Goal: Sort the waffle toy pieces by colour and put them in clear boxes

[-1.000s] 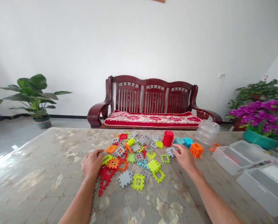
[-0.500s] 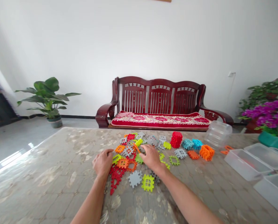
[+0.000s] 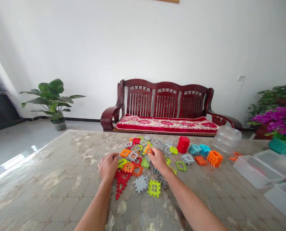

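Right hand point(image 3: 156, 158) pinches an orange tile point(image 3: 148, 149), best lifted straight up; left hand point(image 3: 108, 165) curls, its hold unclear.

The notched pieces point(image 3: 145, 163) look like smooth, mostly matt plastic; the boxes point(image 3: 246, 175) are clear, cloudy plastic. The table point(image 3: 49, 179) has a smooth surface with a faint sheen. Glossy, polished wood forms the bench point(image 3: 166, 86), its cushion point(image 3: 167, 123) soft patterned cloth.
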The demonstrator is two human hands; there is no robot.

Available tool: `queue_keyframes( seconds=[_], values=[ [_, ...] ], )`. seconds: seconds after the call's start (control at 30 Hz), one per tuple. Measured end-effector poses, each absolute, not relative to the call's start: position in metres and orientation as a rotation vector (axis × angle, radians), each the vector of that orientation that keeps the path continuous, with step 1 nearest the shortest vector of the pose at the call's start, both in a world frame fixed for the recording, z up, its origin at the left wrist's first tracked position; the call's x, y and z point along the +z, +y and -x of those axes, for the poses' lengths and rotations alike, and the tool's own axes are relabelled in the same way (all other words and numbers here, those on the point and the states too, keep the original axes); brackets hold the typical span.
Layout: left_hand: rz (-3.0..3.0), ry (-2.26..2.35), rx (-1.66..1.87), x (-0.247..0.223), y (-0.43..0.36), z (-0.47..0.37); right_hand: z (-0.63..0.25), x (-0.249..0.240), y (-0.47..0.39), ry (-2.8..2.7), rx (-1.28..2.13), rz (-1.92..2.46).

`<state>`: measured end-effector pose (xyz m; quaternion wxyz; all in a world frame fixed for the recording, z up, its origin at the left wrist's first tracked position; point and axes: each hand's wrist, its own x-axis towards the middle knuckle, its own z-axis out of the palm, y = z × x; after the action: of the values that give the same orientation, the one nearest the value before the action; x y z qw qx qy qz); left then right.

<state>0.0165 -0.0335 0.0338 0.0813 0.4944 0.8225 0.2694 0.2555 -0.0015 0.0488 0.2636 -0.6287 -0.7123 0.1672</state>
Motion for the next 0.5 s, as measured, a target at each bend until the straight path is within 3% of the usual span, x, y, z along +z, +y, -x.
queue_keyframes(
  seconds=[0.33, 0.5],
  values=[
    [-1.528, 2.458, 0.813, 0.033, -0.034, -0.016, -0.296, 0.059, -0.009, -1.944, 0.398, 1.946],
    [-1.581, 2.422, 0.791, 0.036, -0.035, -0.018, -0.3, 0.071, -0.022, -2.099, 0.19, 2.05]
  ],
)
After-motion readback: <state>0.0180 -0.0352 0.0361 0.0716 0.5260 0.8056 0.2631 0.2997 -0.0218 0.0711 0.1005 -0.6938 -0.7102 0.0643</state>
